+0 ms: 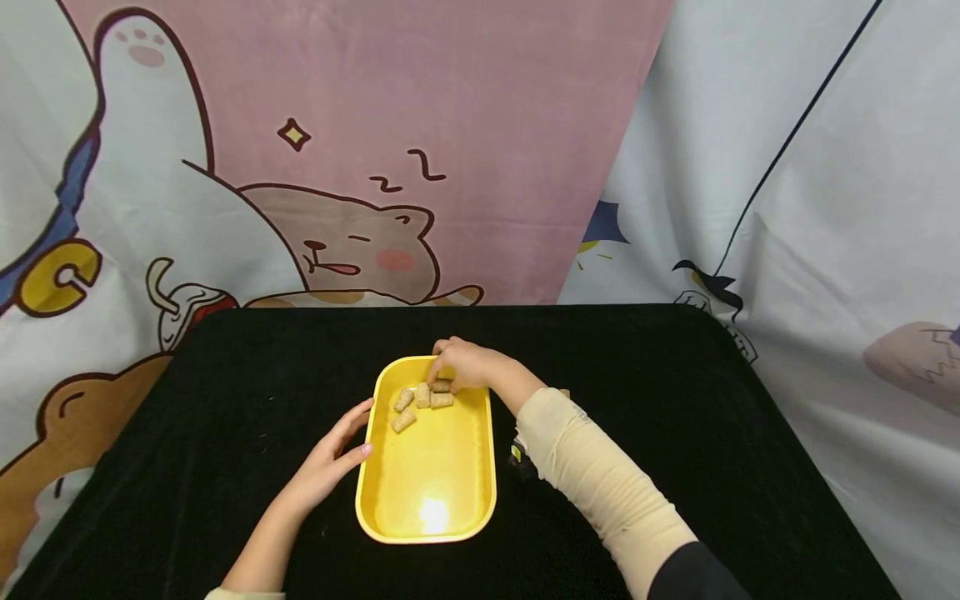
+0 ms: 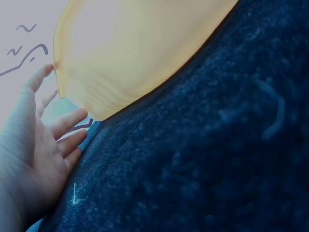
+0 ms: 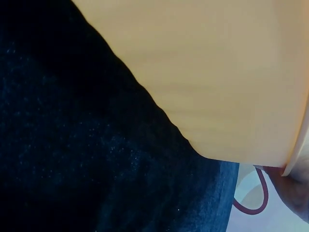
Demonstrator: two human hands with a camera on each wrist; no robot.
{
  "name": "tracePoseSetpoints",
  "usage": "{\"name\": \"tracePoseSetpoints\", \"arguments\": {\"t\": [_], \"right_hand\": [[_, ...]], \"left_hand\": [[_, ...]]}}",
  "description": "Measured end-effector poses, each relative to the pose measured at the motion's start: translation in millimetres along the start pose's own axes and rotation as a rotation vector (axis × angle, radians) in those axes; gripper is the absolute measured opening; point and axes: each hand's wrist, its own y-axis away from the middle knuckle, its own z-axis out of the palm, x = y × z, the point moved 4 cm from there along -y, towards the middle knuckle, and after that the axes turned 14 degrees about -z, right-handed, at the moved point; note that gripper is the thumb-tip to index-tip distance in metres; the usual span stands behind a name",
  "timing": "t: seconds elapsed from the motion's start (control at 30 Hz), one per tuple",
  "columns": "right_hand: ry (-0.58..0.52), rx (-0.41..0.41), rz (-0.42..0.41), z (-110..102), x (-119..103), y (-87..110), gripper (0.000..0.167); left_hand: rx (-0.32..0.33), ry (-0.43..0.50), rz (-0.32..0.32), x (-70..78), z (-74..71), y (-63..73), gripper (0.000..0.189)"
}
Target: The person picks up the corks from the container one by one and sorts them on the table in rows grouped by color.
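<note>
A yellow rectangular tray [image 1: 427, 483] stands on the black cloth, its raised rim all round. Several tan corks [image 1: 403, 420] lie loosely grouped at its far end. My right hand [image 1: 468, 364] reaches over the far right corner, its fingers bent down among the corks, with one cork [image 1: 441, 387] between thumb and fingers. In the right wrist view the tray wall [image 3: 207, 87] hides most of that hand. At the tray's left side is my left hand [image 1: 330, 458], fingers spread and fingertips at the rim, also seen beside the tray wall [image 2: 111, 58] in the left wrist view.
The black cloth [image 1: 247, 433] covers the table. Behind it hangs a printed curtain [image 1: 510, 167] with cartoon animals. Beside the right sleeve [image 1: 600, 475] is a small black object [image 1: 519, 460] with a green-yellow mark. A small tan piece [image 1: 565, 392] peeks out past the sleeve.
</note>
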Motion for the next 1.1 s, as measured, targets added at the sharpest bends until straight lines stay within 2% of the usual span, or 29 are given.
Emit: {"name": "tracePoseSetpoints", "arguments": {"t": [0.57,0.8,1.1], "right_hand": [[0.094,-0.021,-0.05,0.4,-5.2,-0.7,0.028],[0.14,-0.028,-0.076,-0.9,-7.7,-0.5,0.028],[0.194,0.023,-0.146,-2.1,-7.4,-0.3,0.022]], "left_hand": [[-0.005,-0.002,-0.008,0.4,1.0,1.3,0.056],[-0.013,-0.009,0.014,0.9,0.0,0.1,0.056],[-0.014,0.006,0.005,1.4,0.5,0.4,0.056]]}}
